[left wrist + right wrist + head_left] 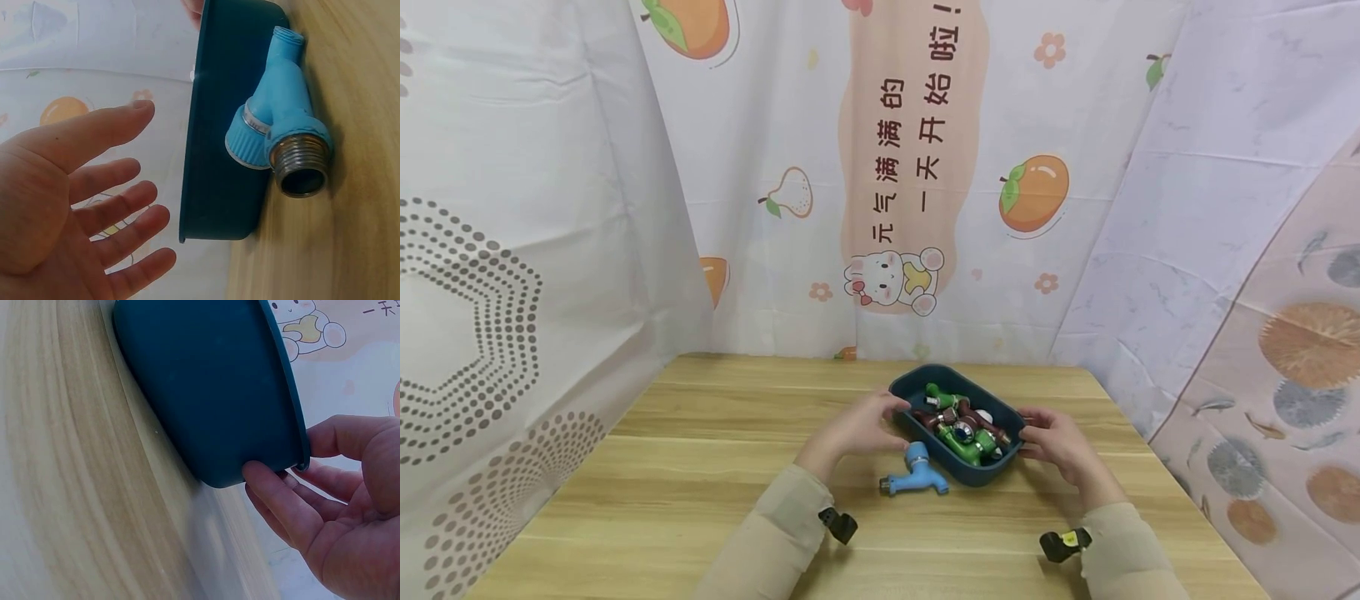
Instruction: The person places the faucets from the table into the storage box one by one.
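Note:
A dark teal plastic basin (pixel 985 477) stands on the wooden table, holding several green and dark red faucets (pixel 964 429). Just in front of its near left side lies a light blue plastic faucet (pixel 916 472), its threaded metal inlet (pixel 301 164) facing the left wrist camera. My left hand (pixel 861 429) is beside the basin's left end; in the left wrist view its spread fingers (pixel 128 240) stand apart from the wall, holding nothing. At the opposite end my right hand (pixel 337 500) grips the basin's corner, with digits on the rim and against the outer wall.
The wooden table top (pixel 700 467) extends around the basin. A printed fabric curtain (pixel 775 275) hangs behind the table's back edge, and more cloth hangs at both sides. Small black cameras (pixel 838 525) are strapped to both wrists.

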Demonstrator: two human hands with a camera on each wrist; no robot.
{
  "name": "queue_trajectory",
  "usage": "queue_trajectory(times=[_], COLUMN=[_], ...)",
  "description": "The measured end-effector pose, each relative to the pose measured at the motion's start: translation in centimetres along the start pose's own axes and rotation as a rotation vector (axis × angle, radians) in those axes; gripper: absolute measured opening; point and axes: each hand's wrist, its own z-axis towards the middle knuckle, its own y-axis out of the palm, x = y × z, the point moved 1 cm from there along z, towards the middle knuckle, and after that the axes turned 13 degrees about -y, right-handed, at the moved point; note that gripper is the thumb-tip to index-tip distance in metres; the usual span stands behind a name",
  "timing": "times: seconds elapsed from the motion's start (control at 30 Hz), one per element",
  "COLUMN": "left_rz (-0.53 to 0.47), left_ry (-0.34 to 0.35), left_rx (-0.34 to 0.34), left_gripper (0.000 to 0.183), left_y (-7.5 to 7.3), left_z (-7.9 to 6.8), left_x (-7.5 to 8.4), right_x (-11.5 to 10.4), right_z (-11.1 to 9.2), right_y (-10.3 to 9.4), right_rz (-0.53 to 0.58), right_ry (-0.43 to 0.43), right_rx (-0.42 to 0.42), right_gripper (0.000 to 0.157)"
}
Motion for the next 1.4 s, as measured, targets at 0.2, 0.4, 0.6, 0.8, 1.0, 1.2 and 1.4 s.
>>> queue_trajectory(times=[0.2, 0.4, 0.6, 0.8, 1.0, 1.2, 1.4], left_rz=[-0.011, -0.001, 0.025, 0.048, 0.068, 0.096, 0.122], left_ry=[0.013, -0.015, -0.088, -0.128, -0.104, -0.099, -0.1], left_rx=[-0.042, -0.097, -0.13, -0.153, -0.186, -0.198, -0.206], left_gripper=[0.062, 0.061, 0.063, 0.061, 0.055, 0.045, 0.043], left_y=[0.1, 0.9, 1.7, 2.0, 2.0, 2.2, 2.6], left_z=[-0.1, -0.1, -0.2, -0.3, -0.3, -0.4, -0.5], left_x=[0.3, 0.3, 0.1, 0.0, -0.1, -0.4, -0.7], right_x=[-0.2, -0.3, -0.2, -0.3, -0.3, -0.2, -0.1], right_z=[0.0, -0.1, -0.1, -0.2, -0.1, -0.2, -0.2], right_y=[0.0, -0.1, -0.1, 0.0, -0.1, -0.1, 0.0], right_rz=[0.002, 0.006, 0.004, 0.006, 0.001, 0.005, 0.004], right_ry=[-0.004, -0.011, -0.015, -0.013, -0.019, -0.015, -0.014], right_rx=[-0.003, -0.008, -0.009, -0.006, -0.012, -0.004, -0.001], right_gripper=[0.052, 0.052, 0.052, 0.052, 0.052, 0.052, 0.052])
